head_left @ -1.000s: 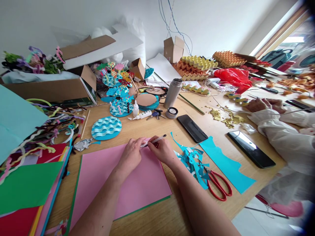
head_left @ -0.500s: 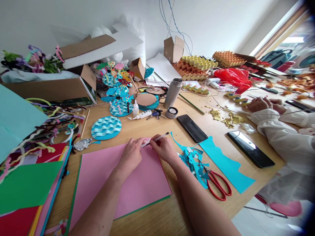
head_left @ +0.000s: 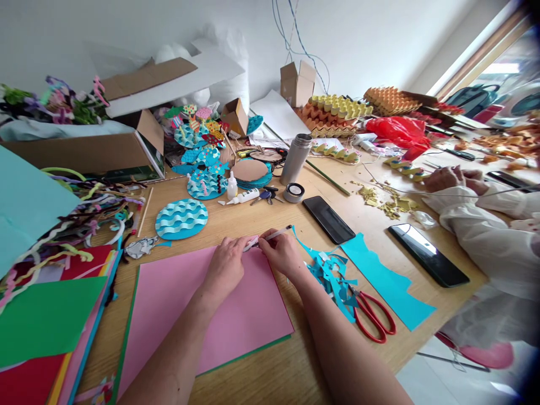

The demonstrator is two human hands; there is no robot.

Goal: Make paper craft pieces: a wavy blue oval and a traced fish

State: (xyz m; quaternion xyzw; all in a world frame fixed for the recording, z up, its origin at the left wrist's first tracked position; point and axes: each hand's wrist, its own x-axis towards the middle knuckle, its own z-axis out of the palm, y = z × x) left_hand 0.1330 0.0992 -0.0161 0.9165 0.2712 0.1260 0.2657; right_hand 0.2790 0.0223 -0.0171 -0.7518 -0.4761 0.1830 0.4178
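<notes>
A pink paper sheet (head_left: 202, 315) lies on the wooden table (head_left: 270, 371) in front of me. My left hand (head_left: 226, 267) rests flat on its far edge, fingers pressing the paper down. My right hand (head_left: 282, 254) is beside it, pinching a thin white pen (head_left: 270, 236) whose tip meets the paper's top edge by my left fingertips. The pen's far end points up and right.
Red-handled scissors (head_left: 373, 318) and blue paper scraps (head_left: 333, 275) lie right of my hand, with a blue sheet (head_left: 390, 289) and two black phones (head_left: 329, 219) (head_left: 428, 261) beyond. A blue wavy disc (head_left: 181, 218), glue bottles and a steel flask (head_left: 295, 160) stand behind. Coloured paper stacks (head_left: 46, 320) lie left. Another person's sleeve (head_left: 485, 236) is at right.
The pen's far end has swung slightly further right and up in my right hand. Both hands stay at the paper's top edge.
</notes>
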